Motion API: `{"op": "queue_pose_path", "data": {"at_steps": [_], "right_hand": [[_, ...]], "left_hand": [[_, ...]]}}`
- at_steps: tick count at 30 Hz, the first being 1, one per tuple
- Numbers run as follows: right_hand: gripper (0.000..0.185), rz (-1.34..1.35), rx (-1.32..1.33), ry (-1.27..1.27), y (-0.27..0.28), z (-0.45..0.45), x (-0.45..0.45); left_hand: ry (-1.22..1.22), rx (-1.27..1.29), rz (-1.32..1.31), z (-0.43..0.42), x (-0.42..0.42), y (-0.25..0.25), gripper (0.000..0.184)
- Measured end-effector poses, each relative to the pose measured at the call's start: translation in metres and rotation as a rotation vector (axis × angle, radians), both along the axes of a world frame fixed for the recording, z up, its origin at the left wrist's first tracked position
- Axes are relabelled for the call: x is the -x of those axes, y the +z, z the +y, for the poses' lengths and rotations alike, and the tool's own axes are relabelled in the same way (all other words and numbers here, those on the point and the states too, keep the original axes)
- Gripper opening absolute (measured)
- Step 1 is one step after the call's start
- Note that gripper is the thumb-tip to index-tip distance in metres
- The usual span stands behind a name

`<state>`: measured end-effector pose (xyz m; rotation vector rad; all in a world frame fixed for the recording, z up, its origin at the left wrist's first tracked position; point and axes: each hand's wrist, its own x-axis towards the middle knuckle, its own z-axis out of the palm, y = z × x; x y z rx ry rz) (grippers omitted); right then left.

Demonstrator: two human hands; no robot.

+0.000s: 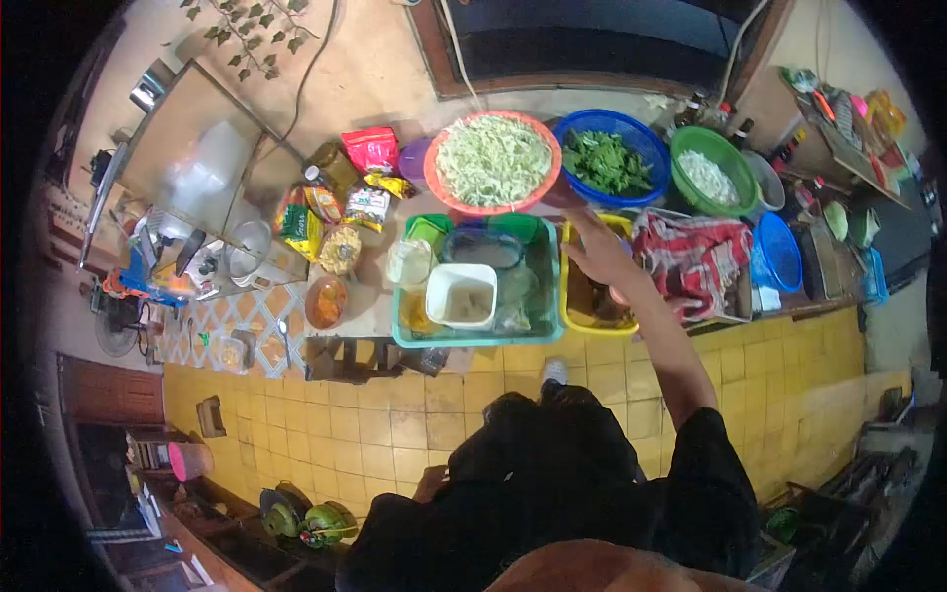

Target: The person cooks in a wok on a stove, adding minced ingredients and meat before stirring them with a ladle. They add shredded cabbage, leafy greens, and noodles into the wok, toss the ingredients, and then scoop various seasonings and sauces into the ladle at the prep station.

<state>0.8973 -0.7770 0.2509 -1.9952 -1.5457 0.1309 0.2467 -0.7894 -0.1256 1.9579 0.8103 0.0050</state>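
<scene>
My right hand (595,245) reaches over the yellow tray (570,314), its fingers stretched out toward the gap between the orange basket (472,204) of shredded cabbage and the blue basket (646,143) of green leaves. Nothing shows in its grasp, though the fingertips are dim. Hanging low beside my dark clothing, my left hand (431,483) shows only in part and its fingers cannot be made out. Left of the yellow tray is a green tray (547,335) holding a white square container (462,296) and plastic bags.
A green basket (735,148) of white pieces and a red-and-white cloth (691,257) are at the right. Seasoning packets (299,232), a red packet (371,150) and an orange bowl (326,301) stand at the left. Yellow floor tiles (395,414) lie below the table.
</scene>
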Motion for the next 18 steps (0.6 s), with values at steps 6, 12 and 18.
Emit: {"op": "queue_pose_path", "data": {"at_steps": [6,12,18], "right_hand": [[0.059,-0.129,0.057,0.099,-0.087,0.152,-0.057],[0.061,-0.181,0.405,0.049,-0.096,0.232,-0.068],[0.037,-0.256,0.626,0.126,-0.08,0.257,-0.084]], "left_hand": [[0.979,0.798,0.084,0.074,-0.128,0.045,0.029],[0.856,0.753,-0.024,0.141,-0.163,0.079,0.034],[1.099,0.917,0.024,0.152,-0.106,0.04,0.028]]}}
